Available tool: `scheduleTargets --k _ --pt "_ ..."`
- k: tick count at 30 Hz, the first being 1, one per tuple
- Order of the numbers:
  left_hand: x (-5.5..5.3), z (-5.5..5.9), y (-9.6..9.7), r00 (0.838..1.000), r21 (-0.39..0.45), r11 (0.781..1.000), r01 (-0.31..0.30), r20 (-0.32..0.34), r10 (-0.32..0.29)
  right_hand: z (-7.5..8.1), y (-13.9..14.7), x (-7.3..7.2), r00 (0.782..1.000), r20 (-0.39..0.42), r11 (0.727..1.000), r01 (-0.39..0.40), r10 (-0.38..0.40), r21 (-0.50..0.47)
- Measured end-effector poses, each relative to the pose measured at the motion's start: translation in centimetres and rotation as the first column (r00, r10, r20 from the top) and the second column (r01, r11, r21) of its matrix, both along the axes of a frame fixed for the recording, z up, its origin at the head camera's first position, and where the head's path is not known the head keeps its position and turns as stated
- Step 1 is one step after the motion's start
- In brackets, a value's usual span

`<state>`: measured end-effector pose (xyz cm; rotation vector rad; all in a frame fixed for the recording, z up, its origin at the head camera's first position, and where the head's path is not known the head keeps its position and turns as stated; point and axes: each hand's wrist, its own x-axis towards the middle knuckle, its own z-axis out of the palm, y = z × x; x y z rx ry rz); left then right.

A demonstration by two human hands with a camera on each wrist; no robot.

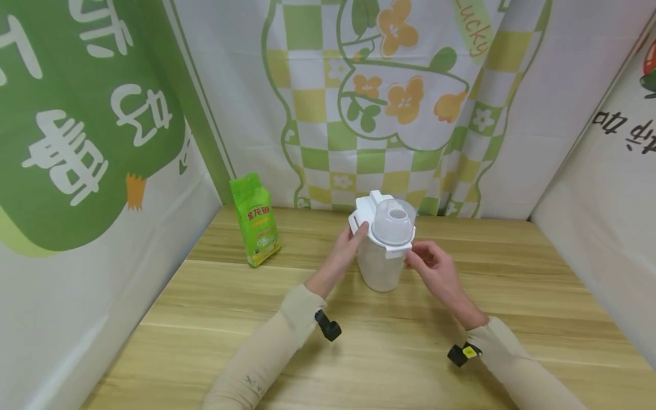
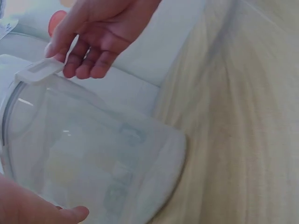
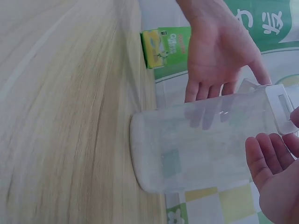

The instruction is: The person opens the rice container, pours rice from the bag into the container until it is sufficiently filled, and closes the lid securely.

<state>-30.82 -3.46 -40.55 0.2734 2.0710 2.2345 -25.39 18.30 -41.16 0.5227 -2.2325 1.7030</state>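
Right hand point(image 1: 439, 274) pinches the latch point(image 2: 39, 71), extended left hand point(image 1: 342, 255) touching the container point(image 1: 380, 269).

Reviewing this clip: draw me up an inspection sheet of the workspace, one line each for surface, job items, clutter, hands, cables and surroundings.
Surface: wood-grain table, in the open ahead of the person.
Job items: translucent container standing upright, white lid on, clear domed cup on top of it.
Clutter: green bag standing left of the container, touched by neither hand.
Hands: left hand at the container's side, fingers straight, thumb at the lid; right hand pinches the front tab. Both wrists carry a black camera.
Cables: nothing seen.
Surroundings: green-and-yellow checked curtain behind; printed green sheet at left.
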Motion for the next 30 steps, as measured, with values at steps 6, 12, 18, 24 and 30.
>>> scheduleTargets --k 6,12,18,24,30 --pt "0.8 -0.7 0.7 0.995 -0.007 0.998 0.058 -0.081 -0.059 -0.1 0.0 -0.3 0.997 0.079 0.995 -0.014 0.021 -0.096" --pt "1.1 -0.6 1.3 0.992 0.021 0.998 0.059 -0.114 -0.056 0.2 0.0 -0.5 0.988 0.147 0.992 -0.031 0.049 -0.121" --pt "1.8 -0.3 1.6 0.993 -0.013 1.000 0.008 -0.116 -0.010 0.3 0.1 -0.7 0.982 0.158 0.984 -0.075 0.100 -0.159" --pt "1.7 -1.0 2.1 0.993 -0.019 0.999 -0.048 -0.113 0.045 0.3 0.2 -1.0 0.978 0.174 0.982 -0.084 0.114 -0.171" --pt "1.7 -1.3 2.4 0.991 -0.024 0.997 -0.069 -0.121 0.065 0.5 0.3 -1.3 0.977 0.165 0.980 -0.108 0.136 -0.169"
